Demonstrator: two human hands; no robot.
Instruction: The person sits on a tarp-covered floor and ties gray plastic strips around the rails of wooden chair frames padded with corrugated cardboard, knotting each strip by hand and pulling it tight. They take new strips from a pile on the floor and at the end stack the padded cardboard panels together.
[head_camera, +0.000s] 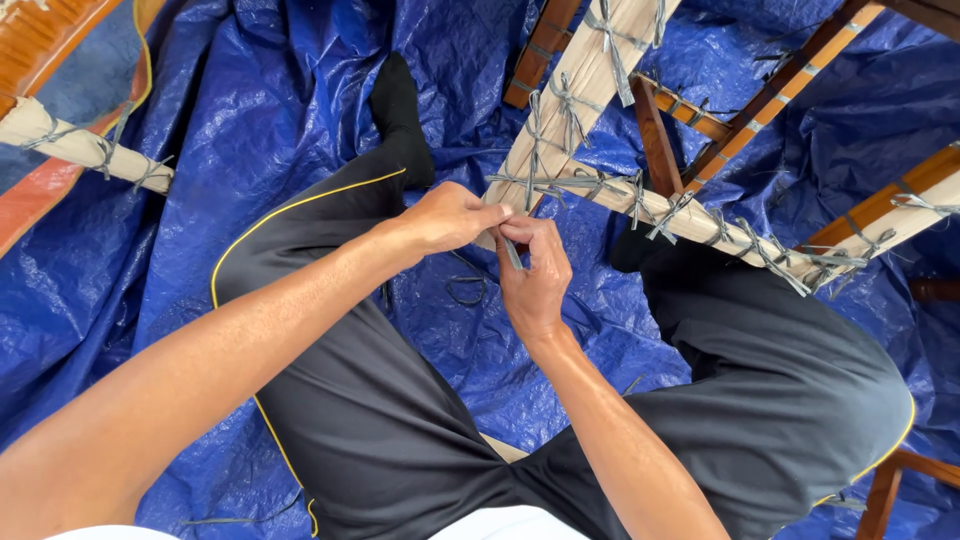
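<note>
A blue tarpaulin (250, 110) covers the ground beneath my crossed legs in black trousers (400, 420) with a yellow side stripe. Across my right knee lies a frame of pale wooden slats (700, 222), lashed at each crossing with grey cord; darker brown rails (655, 140) run behind it. My left forearm enters from the lower left, extended diagonally; my left hand (450, 215) is curled, fingers closed against the near corner of the frame where two slats meet. My right forearm rises from the bottom centre, wrist bent upward; my right hand (535, 275) pinches a thin grey strip (511, 252) between thumb and forefinger, just below that corner. A loose loop of cord (465, 290) rests on the tarpaulin between my knees.
</note>
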